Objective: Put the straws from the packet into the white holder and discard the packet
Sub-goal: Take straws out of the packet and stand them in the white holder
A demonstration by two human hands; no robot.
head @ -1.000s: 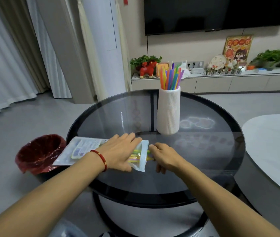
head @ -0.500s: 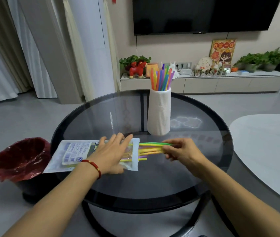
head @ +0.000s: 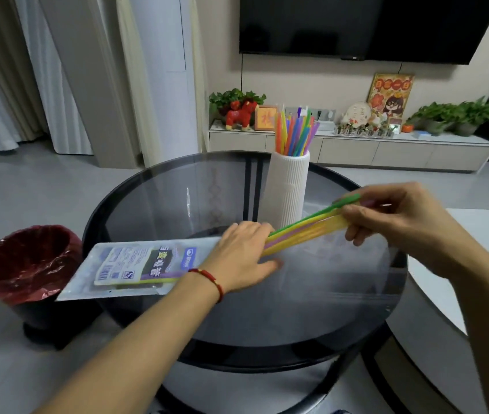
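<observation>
1. Right now the left hand (head: 238, 254) lies flat, fingers straight, pressing the mouth end of the packet (head: 135, 268) onto the glass bench (head: 312, 309); the packet stretches toward 9 o'clock, its far end overhanging the rim.
2. At 3 o'clock the right hand (head: 392, 222) pinches a bundle of straws (head: 306, 231), green, yellow and purple, lifted at a slant; their tails appear to be inside the packet under the left hand.
3. At 12 o'clock, just behind the bundle, stands the white holder (head: 288, 189), already holding many coloured straws.
4. Risk: the lifted ends pass near the holder, so a sideways swing could knock the tall, narrow holder over.
5. Risk: a loose pinch could let single straws slide out and roll off the smooth glass.
6. Risk: if the left hand eases off, the overhanging packet may drag along or drop beside the red-lined bin (head: 19, 264) at 9 o'clock.
</observation>
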